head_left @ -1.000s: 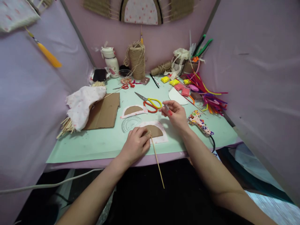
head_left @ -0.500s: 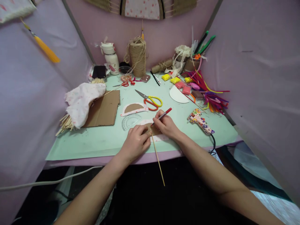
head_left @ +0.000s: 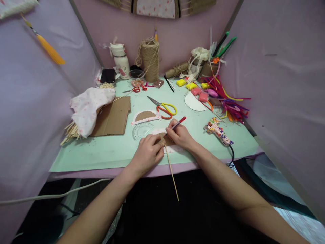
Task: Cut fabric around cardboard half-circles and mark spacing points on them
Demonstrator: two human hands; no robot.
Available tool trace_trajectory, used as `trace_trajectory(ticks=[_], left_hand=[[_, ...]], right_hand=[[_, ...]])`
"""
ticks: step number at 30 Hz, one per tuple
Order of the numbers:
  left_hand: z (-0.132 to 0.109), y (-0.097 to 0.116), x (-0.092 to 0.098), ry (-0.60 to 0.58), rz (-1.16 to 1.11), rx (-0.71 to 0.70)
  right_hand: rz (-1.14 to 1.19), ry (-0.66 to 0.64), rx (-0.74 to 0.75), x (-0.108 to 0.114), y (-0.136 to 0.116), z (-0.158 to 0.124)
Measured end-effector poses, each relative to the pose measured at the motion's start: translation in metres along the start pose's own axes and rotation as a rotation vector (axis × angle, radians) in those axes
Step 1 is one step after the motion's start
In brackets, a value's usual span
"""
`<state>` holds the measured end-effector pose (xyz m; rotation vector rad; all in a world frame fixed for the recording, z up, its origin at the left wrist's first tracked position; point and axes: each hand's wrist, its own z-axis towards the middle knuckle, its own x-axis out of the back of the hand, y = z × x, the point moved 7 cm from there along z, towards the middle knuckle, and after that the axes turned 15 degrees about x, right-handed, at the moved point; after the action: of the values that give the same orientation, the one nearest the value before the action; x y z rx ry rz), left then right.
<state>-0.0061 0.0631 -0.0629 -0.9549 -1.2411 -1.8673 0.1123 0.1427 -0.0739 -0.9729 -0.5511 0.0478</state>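
My right hand (head_left: 179, 135) grips a red-capped pen (head_left: 179, 123), its tip down at a brown cardboard half-disc (head_left: 170, 141) edged with pink-dotted white fabric. The fingers of my left hand (head_left: 149, 150) are closed on a thin wooden stick (head_left: 172, 176), pressing its upper end onto the cardboard. From there the stick runs toward me past the table's front edge. Just beyond my left hand lies a clear protractor (head_left: 142, 130). Behind it is a second fabric-edged half-disc (head_left: 146, 116). Scissors (head_left: 165, 109) with red and yellow handles lie farther back.
A patterned glue gun (head_left: 218, 131) with a black cord lies at the right. Left are brown cardboard (head_left: 114, 117), dotted fabric (head_left: 88, 105) and wooden sticks. Along the back stand a bottle (head_left: 121, 62) and a twine spool (head_left: 150, 61); pipe cleaners (head_left: 232, 108) lie back right.
The view has shifted very slightly. Both hands, the pen and the stick keep almost the same places on the cardboard.
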Motion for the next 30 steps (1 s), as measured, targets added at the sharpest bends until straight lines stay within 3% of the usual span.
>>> trace_trajectory(ticks=[30], left_hand=[[-0.0011,0.0022,0.0033,0.079,-0.009,-0.052]], right_hand=[[-0.040,-0.011,0.062,-0.0009,0.0000,0.0007]])
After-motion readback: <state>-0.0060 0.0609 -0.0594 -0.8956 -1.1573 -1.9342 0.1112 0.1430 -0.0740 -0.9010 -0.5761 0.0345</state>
